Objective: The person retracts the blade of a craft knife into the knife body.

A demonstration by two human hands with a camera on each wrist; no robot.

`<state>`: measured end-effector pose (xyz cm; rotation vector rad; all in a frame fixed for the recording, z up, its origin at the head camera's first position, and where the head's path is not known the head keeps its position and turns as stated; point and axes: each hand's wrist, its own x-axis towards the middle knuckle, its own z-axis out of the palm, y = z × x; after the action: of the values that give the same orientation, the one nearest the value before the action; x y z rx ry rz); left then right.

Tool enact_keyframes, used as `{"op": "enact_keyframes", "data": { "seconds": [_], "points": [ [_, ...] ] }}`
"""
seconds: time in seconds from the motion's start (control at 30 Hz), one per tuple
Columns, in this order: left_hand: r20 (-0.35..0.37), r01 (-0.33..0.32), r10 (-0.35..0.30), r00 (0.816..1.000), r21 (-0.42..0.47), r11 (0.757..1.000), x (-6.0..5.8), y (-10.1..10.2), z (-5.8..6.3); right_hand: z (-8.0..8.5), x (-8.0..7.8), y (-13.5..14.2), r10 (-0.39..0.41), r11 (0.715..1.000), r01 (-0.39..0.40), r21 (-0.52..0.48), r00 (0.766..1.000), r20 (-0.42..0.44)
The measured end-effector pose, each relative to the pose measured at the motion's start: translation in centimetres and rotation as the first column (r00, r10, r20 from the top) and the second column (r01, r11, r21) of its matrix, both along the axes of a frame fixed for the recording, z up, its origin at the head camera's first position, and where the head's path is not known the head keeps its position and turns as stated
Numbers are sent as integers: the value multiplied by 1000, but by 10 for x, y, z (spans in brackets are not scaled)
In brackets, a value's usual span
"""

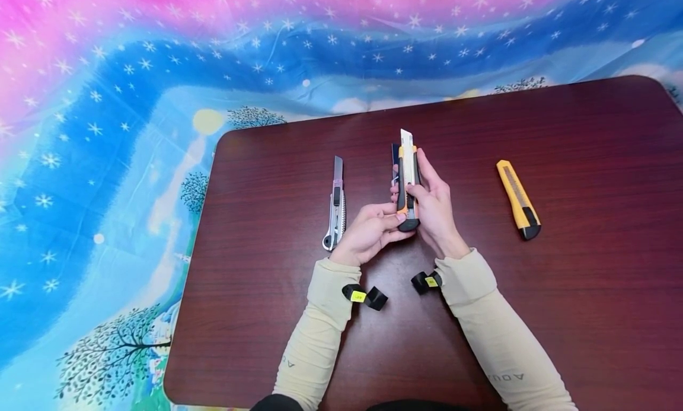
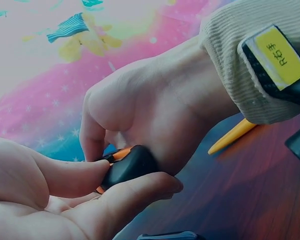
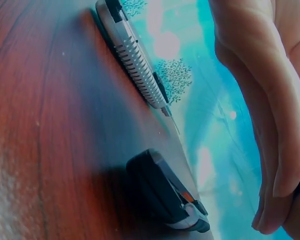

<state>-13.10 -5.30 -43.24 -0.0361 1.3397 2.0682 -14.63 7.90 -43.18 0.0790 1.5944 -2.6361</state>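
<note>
Both hands hold an orange-and-black utility knife (image 1: pixel 408 179), raised over the table with its wide blade out and pointing away from me. My left hand (image 1: pixel 370 228) pinches its rounded black butt between thumb and fingers, which the left wrist view shows up close on the butt (image 2: pixel 130 167). My right hand (image 1: pixel 439 206) grips the handle from the right side, its thumb on the slider and its fingers wrapped behind. A dark utility knife (image 1: pixel 395 154) shows partly behind the held one; it lies on the table in the right wrist view, black end (image 3: pixel 157 187) nearest.
Left of the hands lies a silver utility knife (image 1: pixel 336 206) with its blade out. To the right is a yellow utility knife (image 1: pixel 517 200) with a black end. The dark red wooden table (image 1: pixel 597 292) has rounded corners, and a patterned cloth (image 1: pixel 160 102) hangs behind it.
</note>
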Motion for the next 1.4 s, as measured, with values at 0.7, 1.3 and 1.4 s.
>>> {"op": "enact_keyframes", "data": {
  "seconds": [0.7,1.3,1.4],
  "points": [
    [9,-30,30,1000,3,1000,-2,-4,0,1,0,1,82,997,-82,5,995,-64],
    [-45,-28,26,999,-29,999,-1,0,-1,1,-1,11,184,982,-182,45,982,-47],
    [-95,-34,27,995,-71,997,0,1,-4,0,-2,11,182,980,-176,93,982,-52]
  ]
}}
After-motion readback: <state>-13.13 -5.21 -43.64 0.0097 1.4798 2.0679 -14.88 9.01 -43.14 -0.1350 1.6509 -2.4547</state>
